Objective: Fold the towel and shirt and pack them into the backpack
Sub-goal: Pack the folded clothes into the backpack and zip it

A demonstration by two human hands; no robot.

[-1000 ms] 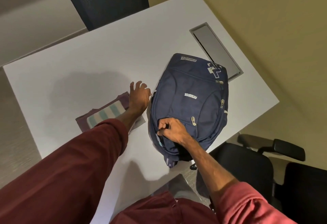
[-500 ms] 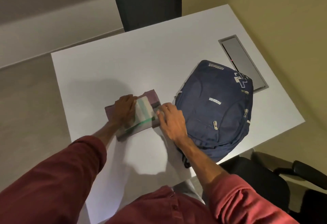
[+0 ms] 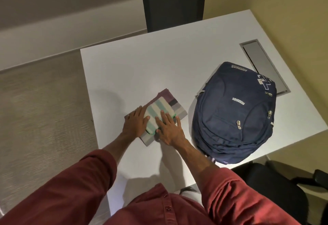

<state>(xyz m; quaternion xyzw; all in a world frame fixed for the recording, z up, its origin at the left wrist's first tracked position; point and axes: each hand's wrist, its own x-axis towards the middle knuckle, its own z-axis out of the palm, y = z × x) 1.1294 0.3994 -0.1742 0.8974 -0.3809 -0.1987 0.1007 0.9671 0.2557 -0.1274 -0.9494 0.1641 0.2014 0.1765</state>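
Head view, looking down: a white desk (image 3: 142, 68) with a small pile of cloth near its middle and a navy backpack (image 3: 236, 114) to the right of it. The pile is two folded pieces. On top lies a thick towel (image 3: 159, 108) striped white and pale green. Under it is a shirt (image 3: 174, 104) in purple and grey, its edges showing past the towel on the far and right sides and at the near corner.

Both hands lie on the pile. The left hand (image 3: 136, 121) rests flat on the left side, fingers straight and close together, thumb on the towel. The right hand (image 3: 170, 130) is flat on the near right part, fingers spread and pointing away from the person, fingertips on the towel. Neither hand has anything gripped, as far as I can see; they just press down from above.

The backpack lies flat on the desk, front pocket up, its printed lettering upside down from here. Its near end sticks out a little over the desk's near edge. A strip of bare desk separates it from the pile, so the two do not touch. I cannot tell whether its main compartment is open.

Beyond the backpack a grey panel (image 3: 264, 64) is set into the desk top. A black chair (image 3: 276, 185) stands at the near right, and a dark chair back (image 3: 172, 2) rises past the far edge. The person wears red sleeves (image 3: 74, 189).
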